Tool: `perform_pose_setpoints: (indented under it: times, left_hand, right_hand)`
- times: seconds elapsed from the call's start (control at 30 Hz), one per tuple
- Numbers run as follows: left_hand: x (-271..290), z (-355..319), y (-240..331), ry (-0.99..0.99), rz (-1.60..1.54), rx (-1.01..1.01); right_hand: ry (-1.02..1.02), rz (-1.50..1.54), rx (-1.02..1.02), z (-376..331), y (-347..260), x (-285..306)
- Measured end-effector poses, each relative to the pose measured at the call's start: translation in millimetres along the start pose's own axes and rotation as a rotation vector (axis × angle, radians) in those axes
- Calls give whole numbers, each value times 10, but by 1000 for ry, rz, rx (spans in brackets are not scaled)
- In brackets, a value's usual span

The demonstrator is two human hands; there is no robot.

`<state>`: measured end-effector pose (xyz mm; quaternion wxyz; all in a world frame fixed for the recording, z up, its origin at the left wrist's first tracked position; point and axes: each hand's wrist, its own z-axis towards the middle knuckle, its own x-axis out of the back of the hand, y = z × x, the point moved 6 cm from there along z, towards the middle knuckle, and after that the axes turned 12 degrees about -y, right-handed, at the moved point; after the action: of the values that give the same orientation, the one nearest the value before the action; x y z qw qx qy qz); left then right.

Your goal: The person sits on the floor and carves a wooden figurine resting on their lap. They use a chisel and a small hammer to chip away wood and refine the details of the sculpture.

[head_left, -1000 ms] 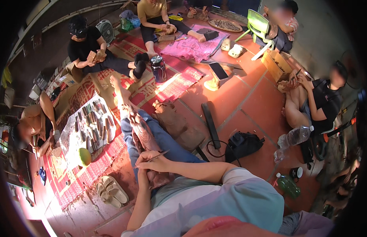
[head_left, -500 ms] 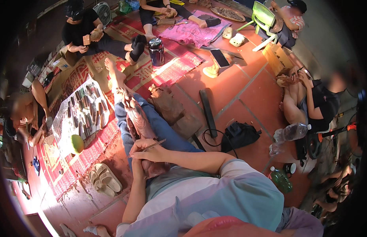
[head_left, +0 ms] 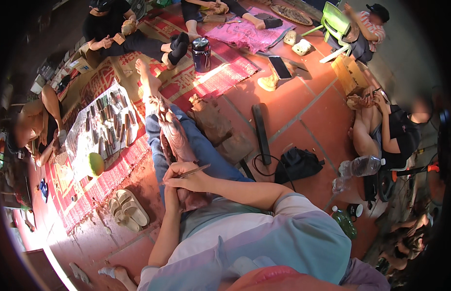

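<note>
A long reddish-brown wood carving [head_left: 178, 139] lies along my outstretched legs in blue jeans, its worked far end near my bare foot. My right hand [head_left: 189, 179] is closed round a slim carving tool [head_left: 198, 169], whose shaft sticks out to the upper right. The tool's working tip is hidden below the fingers. Close against it, my left hand [head_left: 171, 195] is at the near part of the carving, mostly covered by the right; its fingers cannot be made out.
Several carving tools [head_left: 109, 123] lie on a light sheet to the left, beside a green round fruit [head_left: 95, 165]. Sandals [head_left: 128, 209] stand nearer. On the right are a black bag [head_left: 297, 165], a dark bar [head_left: 261, 133] and a clear bottle [head_left: 362, 166]. Other people sit around.
The view has shifted slightly, so the surroundings sit a little differently. Both hands stay together at the carving, and the tool has turned only slightly, if at all.
</note>
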<state>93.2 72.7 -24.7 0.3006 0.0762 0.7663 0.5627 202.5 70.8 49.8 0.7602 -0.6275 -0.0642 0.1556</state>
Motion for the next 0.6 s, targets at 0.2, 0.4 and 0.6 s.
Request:
perform_pose_setpoints:
  times: [0.2,0.4,0.6]
  left_hand:
    - [104,-36,-86,-17,5,94]
    - [-117,-52,124,-47,-156,88]
    - [-78,-41,76,-5,-109,109]
  right_hand:
    - [1,50,9,6,-45,15]
    - [288,146,20,194,-170,858]
    - [468,-361,-60,525,272,1588]
